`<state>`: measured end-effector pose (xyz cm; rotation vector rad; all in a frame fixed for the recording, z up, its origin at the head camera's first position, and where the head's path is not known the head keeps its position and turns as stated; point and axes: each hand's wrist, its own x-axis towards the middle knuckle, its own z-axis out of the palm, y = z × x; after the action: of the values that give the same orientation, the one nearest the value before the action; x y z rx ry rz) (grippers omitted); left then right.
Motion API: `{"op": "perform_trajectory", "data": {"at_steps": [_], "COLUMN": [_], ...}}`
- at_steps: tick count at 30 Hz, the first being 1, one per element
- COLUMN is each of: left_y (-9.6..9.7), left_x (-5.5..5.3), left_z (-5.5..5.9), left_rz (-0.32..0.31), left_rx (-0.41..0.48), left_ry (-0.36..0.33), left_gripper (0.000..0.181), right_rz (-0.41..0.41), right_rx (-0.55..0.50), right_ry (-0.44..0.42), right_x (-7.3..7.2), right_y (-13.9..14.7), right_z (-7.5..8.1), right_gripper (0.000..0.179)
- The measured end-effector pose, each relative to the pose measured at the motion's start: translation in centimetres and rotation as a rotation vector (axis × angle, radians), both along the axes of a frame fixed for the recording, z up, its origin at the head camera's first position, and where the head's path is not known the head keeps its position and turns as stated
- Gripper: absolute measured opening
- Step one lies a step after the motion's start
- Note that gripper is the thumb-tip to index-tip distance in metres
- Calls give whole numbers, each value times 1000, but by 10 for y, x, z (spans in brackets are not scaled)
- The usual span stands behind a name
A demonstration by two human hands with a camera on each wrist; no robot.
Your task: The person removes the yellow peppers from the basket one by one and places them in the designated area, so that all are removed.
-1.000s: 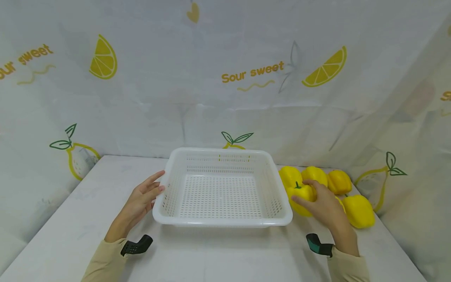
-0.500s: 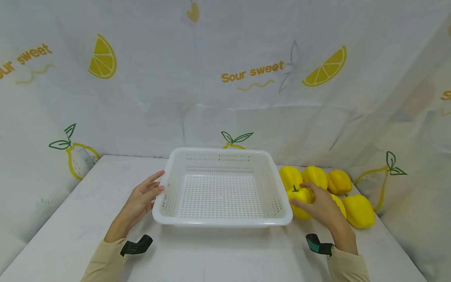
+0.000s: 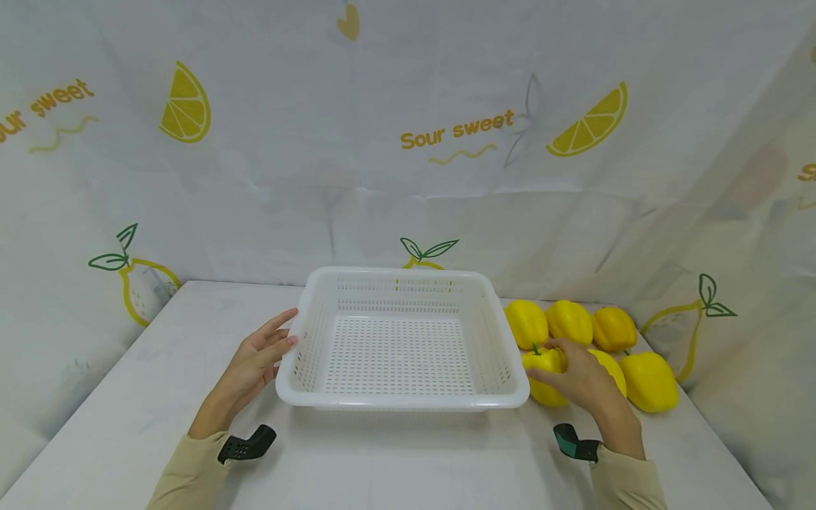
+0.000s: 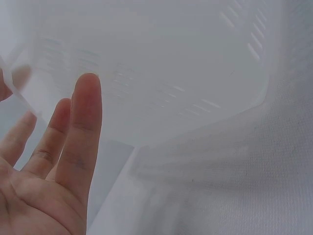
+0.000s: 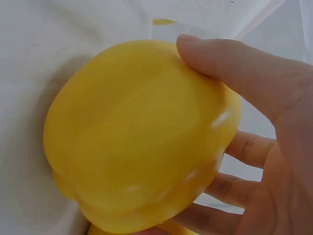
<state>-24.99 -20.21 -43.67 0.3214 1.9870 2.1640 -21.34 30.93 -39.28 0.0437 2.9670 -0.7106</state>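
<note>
A white slotted plastic basket (image 3: 401, 402) stands in the middle of the table. My left hand (image 3: 251, 361) is at its left rim, with thumb and fingertips right at the edge. In the left wrist view the fingers (image 4: 80, 132) extend fairly straight along the outer wall. To the right of the basket, my right hand (image 3: 586, 379) grips a yellow bell pepper (image 3: 545, 363) with a green stem. The right wrist view shows the thumb along one side of this bell pepper (image 5: 142, 127) and the other fingers round the far side.
Several more yellow bell peppers lie at the right: a back row (image 3: 569, 322), one partly behind the right hand (image 3: 610, 368), and one at the far right (image 3: 650, 382). A white printed cloth (image 3: 357, 163) hangs behind the table (image 3: 382, 467).
My right hand has drawn the gripped bell pepper slightly toward me, so more of the back row shows. The left hand and the basket have stayed in place.
</note>
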Motion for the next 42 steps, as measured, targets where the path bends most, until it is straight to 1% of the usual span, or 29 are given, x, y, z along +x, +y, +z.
{"op": "perform_trajectory", "data": {"at_steps": [8, 13, 17, 27, 39, 42], "left_y": [0, 0, 0, 0, 1, 1], "left_x": [0, 0, 0, 0, 0, 0], "left_z": [0, 0, 0, 0, 0, 0], "left_rz": [-2, -6, -8, -2, 3, 2], "left_rx": [0, 8, 14, -2, -12, -8], "left_ry": [0, 5, 6, 2, 0, -1], "left_gripper": [67, 67, 67, 68, 68, 68], "right_rz": [14, 52, 70, 41, 73, 64], "right_rx": [-41, -59, -54, -36, -57, -55], "right_ry": [-8, -15, 2, -31, 28, 39], "right_x": [-2, 0, 2, 2, 3, 3], "right_y": [2, 3, 3, 9, 4, 4], "right_z": [-4, -1, 2, 5, 5, 4], "right_gripper": [84, 87, 85, 87, 79, 76]}}
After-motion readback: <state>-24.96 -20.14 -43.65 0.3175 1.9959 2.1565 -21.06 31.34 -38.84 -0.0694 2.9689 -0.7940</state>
